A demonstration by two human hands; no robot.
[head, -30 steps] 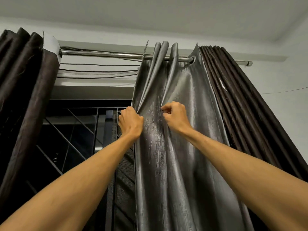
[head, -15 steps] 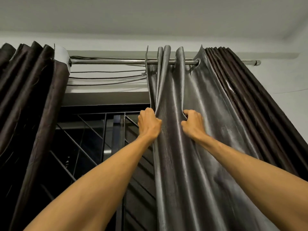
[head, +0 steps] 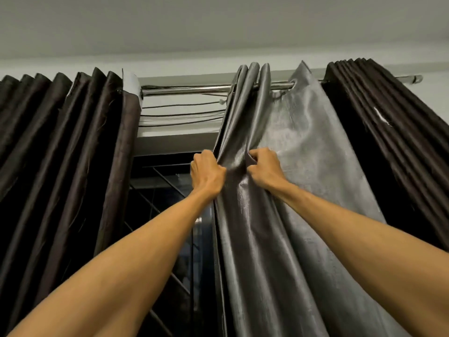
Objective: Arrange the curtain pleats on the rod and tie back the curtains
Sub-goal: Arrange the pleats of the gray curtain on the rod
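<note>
A shiny grey curtain [head: 303, 147] hangs from a metal rod [head: 194, 89] by eyelets, with three tight pleats at its left edge and one wide flat panel to their right. My left hand [head: 206, 175] grips the curtain's left edge, fist closed on the fabric. My right hand [head: 266, 167] pinches a fold of the same grey curtain a short way to the right. Both hands sit well below the rod. Dark brown pleated curtains hang bunched at the left [head: 60, 147] and at the right [head: 379, 132].
Behind the gap between the curtains is a dark window with a metal grille [head: 158, 190]. Thin cords [head: 182, 113] run under the rod. The rod's right end cap [head: 416, 79] sticks out past the brown curtain. White wall and ceiling lie above.
The view has swung left, so more of the left brown curtain shows. My hands have come closer together on the grey curtain, and the pleats at the rod have bunched tighter.
</note>
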